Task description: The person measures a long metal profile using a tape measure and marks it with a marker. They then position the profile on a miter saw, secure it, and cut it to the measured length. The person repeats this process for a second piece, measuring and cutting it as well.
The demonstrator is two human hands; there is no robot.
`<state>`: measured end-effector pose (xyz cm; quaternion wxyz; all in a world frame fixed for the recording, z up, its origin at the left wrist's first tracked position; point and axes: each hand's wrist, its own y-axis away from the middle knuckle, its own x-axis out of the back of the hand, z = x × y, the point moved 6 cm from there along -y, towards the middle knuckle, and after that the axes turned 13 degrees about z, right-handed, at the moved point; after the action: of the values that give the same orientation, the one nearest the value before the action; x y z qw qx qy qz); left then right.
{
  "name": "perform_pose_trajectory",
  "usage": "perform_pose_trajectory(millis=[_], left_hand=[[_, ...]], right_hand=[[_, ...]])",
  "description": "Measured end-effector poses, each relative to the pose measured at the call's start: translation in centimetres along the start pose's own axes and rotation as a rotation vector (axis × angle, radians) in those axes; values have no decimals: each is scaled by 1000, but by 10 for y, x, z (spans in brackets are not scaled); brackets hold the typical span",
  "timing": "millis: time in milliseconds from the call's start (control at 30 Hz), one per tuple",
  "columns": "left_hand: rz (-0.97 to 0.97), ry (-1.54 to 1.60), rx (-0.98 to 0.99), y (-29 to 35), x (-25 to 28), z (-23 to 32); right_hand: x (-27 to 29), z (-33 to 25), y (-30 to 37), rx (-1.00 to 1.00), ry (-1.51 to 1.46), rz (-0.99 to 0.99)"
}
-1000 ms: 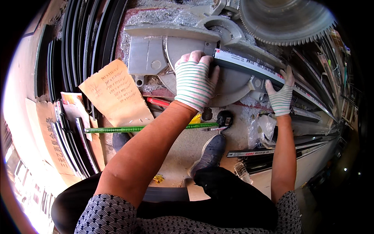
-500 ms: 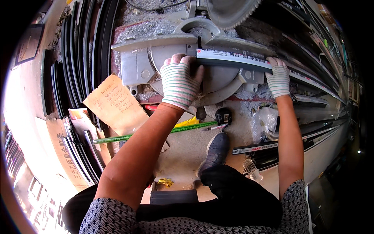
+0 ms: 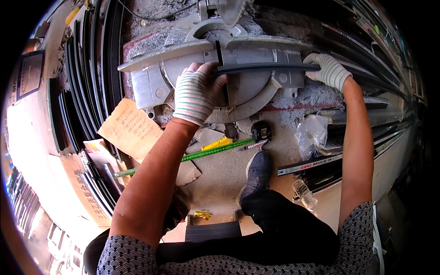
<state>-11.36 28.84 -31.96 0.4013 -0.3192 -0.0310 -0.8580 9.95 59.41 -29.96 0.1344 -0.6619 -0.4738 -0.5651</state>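
Note:
Both my hands wear white knit gloves with green and pink stripes. My left hand (image 3: pixel 197 94) is closed around the left end of a dark, narrow profile strip (image 3: pixel 266 68). At the strip's other end my right hand (image 3: pixel 327 71) grips it, fingers curled over. The strip lies crosswise over the round metal table of a miter saw (image 3: pixel 247 85), just in front of its fence (image 3: pixel 270 43), and spans the slot. Behind the fence, the toothed saw blade (image 3: pixel 230 10) shows at the upper edge, raised above the table.
Long dark profiles lie in bundles left (image 3: pixel 94 59) and right. A cardboard piece with handwriting (image 3: pixel 130 123) sits left of the saw. In front are a green tape measure blade (image 3: pixel 192 156), its black case (image 3: pixel 261 131), a yellow cutter knife (image 3: pixel 217 144) and clear plastic (image 3: pixel 312 133).
The strip has been turned: its white printed face showed before, and now its dark side does. My right hand has changed its hold at the right end. The view has shifted slightly.

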Motion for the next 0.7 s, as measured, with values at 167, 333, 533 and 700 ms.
perform_pose_trajectory(millis=[167,333,533,700], left_hand=[[-83,-66,27,-9,-3,-8],[-79,-36,52,-14,-5,-13],[-82,150,242,-17,-9,-22],[-88,334,499,-21,-7,-6]], right_hand=[[-2,-2,-4,-40,-12,56],[1,-13,7,85,290,346],[-3,-8,18,189,515,607],[-6,3,14,250,479,654]])
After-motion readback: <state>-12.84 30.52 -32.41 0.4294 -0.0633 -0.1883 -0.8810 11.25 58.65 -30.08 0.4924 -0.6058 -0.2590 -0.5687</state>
